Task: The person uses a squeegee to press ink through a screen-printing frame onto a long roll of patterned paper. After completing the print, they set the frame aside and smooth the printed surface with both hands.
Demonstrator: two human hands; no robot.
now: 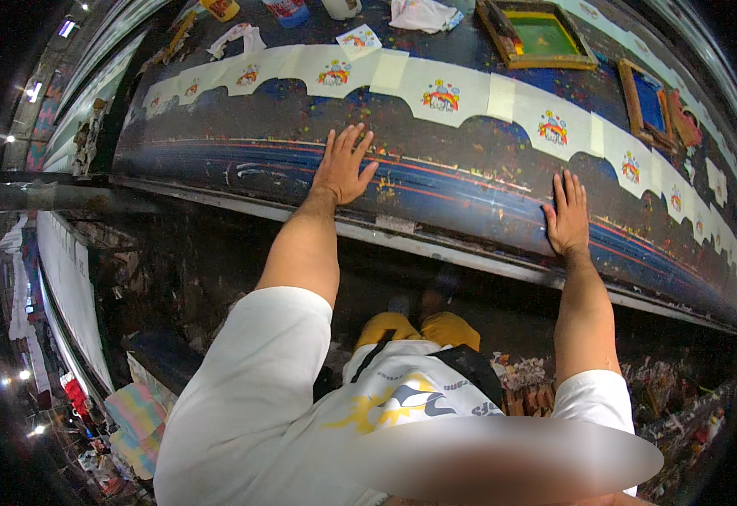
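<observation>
My left hand lies flat on the long dark table, its fingers apart and nothing in them. Further right, my right hand rests on the same table near its front edge, also holding nothing. Just beyond both hands runs a row of white fabric pieces with scalloped near edges, each printed with a small colourful cartoon picture. Pale strips of tape lie between several of the pieces. One small loose printed square overlaps the row's far side.
Two wooden printing screens lie beyond the row, one with green ink, one with blue. Crumpled white cloths and ink containers stand at the far side. A metal rail edges the table. Scraps litter the floor.
</observation>
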